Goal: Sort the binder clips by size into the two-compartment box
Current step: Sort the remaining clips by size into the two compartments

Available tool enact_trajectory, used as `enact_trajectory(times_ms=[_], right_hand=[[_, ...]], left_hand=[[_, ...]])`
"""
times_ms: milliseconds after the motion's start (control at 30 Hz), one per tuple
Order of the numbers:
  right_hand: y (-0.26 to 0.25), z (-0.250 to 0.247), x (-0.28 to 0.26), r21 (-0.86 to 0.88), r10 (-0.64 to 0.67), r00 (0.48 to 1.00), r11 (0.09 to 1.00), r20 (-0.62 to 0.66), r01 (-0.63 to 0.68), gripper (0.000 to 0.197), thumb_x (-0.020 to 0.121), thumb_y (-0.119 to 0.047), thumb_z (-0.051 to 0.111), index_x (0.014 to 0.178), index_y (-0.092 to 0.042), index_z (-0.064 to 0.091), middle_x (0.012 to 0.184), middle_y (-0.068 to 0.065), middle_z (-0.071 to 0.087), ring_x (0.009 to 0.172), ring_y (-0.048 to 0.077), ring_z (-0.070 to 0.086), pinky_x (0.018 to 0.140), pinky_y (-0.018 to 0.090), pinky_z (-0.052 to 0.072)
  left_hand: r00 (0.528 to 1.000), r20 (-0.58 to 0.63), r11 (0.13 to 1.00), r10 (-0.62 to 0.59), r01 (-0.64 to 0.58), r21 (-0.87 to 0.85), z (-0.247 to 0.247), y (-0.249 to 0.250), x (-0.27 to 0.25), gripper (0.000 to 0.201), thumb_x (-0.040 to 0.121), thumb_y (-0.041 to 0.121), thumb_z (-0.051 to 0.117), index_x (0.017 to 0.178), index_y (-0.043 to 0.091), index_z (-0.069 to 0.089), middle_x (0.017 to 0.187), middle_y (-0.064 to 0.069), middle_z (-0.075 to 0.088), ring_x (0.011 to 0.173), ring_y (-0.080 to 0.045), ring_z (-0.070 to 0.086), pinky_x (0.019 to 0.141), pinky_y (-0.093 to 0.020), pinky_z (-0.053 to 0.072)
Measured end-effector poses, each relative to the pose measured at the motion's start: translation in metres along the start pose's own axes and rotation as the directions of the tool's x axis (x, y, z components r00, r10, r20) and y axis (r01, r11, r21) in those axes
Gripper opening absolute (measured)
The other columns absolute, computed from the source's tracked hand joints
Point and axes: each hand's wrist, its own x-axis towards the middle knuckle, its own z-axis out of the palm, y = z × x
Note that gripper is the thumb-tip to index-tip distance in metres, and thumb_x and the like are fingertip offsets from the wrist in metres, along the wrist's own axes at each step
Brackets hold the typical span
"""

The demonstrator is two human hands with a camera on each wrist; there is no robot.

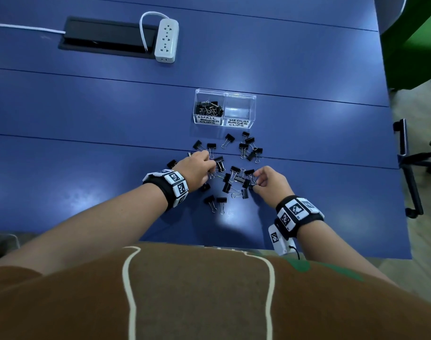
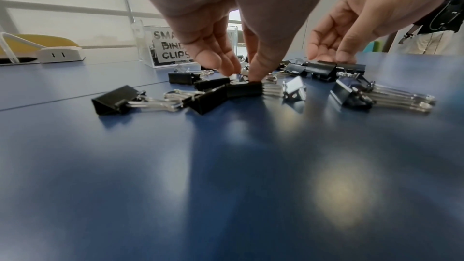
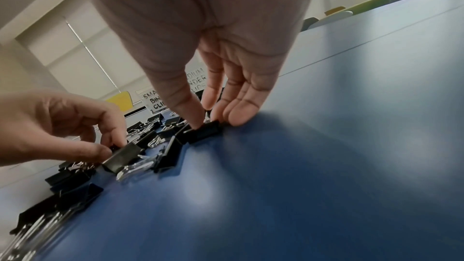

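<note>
A clear two-compartment box (image 1: 253, 104) stands on the blue table. Its left half, labelled small, holds several small clips (image 1: 208, 108); its right half, labelled medium, shows no clips. In front of it several black binder clips (image 1: 250, 148) lie scattered. My left hand (image 1: 210, 171) pinches one clip (image 2: 244, 88) between thumb and fingers on the table, in the left part of the heap. My right hand (image 1: 255, 181) pinches another clip (image 3: 206, 130) at the heap's right side, its other fingers (image 3: 241, 114) touching the tabletop. Each hand also shows in the other wrist view, the left hand (image 3: 110, 150) and the right hand (image 2: 334, 57).
A white power strip (image 1: 166, 40) and a black cable hatch (image 1: 106, 35) lie at the far left of the table. The table's right edge (image 1: 391, 143) borders a chair armrest (image 1: 405, 165). More clips (image 1: 215, 202) lie between my wrists.
</note>
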Motion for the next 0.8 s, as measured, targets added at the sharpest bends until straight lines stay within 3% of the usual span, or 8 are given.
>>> enact_trajectory(times_ms=[133,300,400,467,533,633,733,800], right_hand=[[-0.001,0.001,0.002,0.011,-0.023,0.999,1.000,-0.044,0.024,0.025,0.082,-0.003,0.051,0.103,-0.015,0.053,0.087,-0.001,0.054,0.070,0.013,0.047,0.070,0.023,0.039],[0.000,0.005,0.000,-0.071,-0.055,0.996,0.996,-0.076,0.050,0.024,0.081,-0.015,0.065,0.101,-0.014,0.052,0.095,0.001,0.051,0.082,0.016,0.047,0.076,0.026,0.041],[-0.003,0.008,-0.001,-0.070,-0.085,0.994,0.994,-0.072,0.080,0.024,0.079,-0.008,0.061,0.101,-0.013,0.053,0.098,0.002,0.051,0.085,0.017,0.047,0.076,0.024,0.042],[-0.005,0.007,-0.002,-0.040,-0.098,0.995,0.994,-0.001,0.097,0.030,0.075,-0.004,0.060,0.101,-0.014,0.052,0.098,0.003,0.052,0.081,0.016,0.047,0.068,0.018,0.039],[-0.006,0.003,-0.003,-0.049,-0.120,0.992,0.991,0.039,0.122,0.031,0.074,-0.007,0.063,0.101,-0.015,0.053,0.097,0.003,0.052,0.080,0.016,0.048,0.068,0.020,0.040],[-0.008,-0.009,0.003,-0.081,-0.136,0.989,0.988,-0.065,0.130,0.022,0.078,-0.008,0.060,0.098,-0.014,0.054,0.098,0.001,0.050,0.082,0.016,0.047,0.077,0.027,0.044],[-0.013,-0.020,0.020,-0.085,-0.130,0.976,0.990,-0.177,0.116,0.021,0.082,-0.003,0.054,0.101,-0.011,0.056,0.103,0.001,0.049,0.092,0.016,0.047,0.087,0.029,0.044],[-0.017,-0.024,0.033,-0.102,-0.137,0.973,0.988,-0.185,0.120,0.027,0.084,-0.003,0.052,0.109,-0.011,0.056,0.113,0.004,0.049,0.101,0.019,0.049,0.088,0.027,0.042]], left_hand=[[0.999,-0.031,0.999,-0.029,0.028,-0.026,0.000,-0.003,0.001,0.011,0.087,0.012,0.056,0.096,0.006,0.058,0.105,-0.012,0.048,0.082,-0.020,0.043,0.066,-0.036,0.047],[1.000,-0.010,1.000,-0.012,0.012,0.023,0.002,-0.002,0.000,0.009,0.088,0.013,0.054,0.096,0.008,0.055,0.105,-0.010,0.052,0.097,-0.026,0.050,0.074,-0.035,0.046],[0.998,-0.030,0.998,-0.055,0.056,0.001,0.002,0.000,0.000,0.014,0.088,0.012,0.054,0.102,0.011,0.052,0.107,-0.008,0.054,0.100,-0.026,0.049,0.076,-0.035,0.045],[0.996,-0.025,0.994,-0.086,0.084,-0.063,0.001,0.001,0.000,0.017,0.089,0.011,0.053,0.106,0.011,0.051,0.110,-0.008,0.053,0.099,-0.027,0.052,0.078,-0.037,0.047],[0.992,-0.036,0.981,-0.122,0.115,-0.157,0.000,0.004,0.000,0.020,0.091,0.010,0.051,0.111,0.010,0.051,0.113,-0.009,0.051,0.091,-0.028,0.057,0.076,-0.037,0.048],[0.968,-0.125,0.927,-0.218,0.165,-0.338,-0.004,0.010,0.004,0.028,0.092,0.008,0.047,0.120,0.009,0.049,0.115,-0.010,0.047,0.082,-0.030,0.059,0.077,-0.040,0.052],[0.944,-0.139,0.869,-0.300,0.210,-0.449,-0.012,0.018,0.015,0.038,0.092,0.004,0.041,0.129,0.008,0.045,0.122,-0.012,0.050,0.100,-0.027,0.056,0.090,-0.038,0.049],[0.939,-0.103,0.853,-0.327,0.247,-0.460,-0.016,0.023,0.025,0.038,0.092,0.004,0.037,0.129,0.010,0.045,0.118,-0.015,0.055,0.105,-0.028,0.054,0.093,-0.040,0.048]])
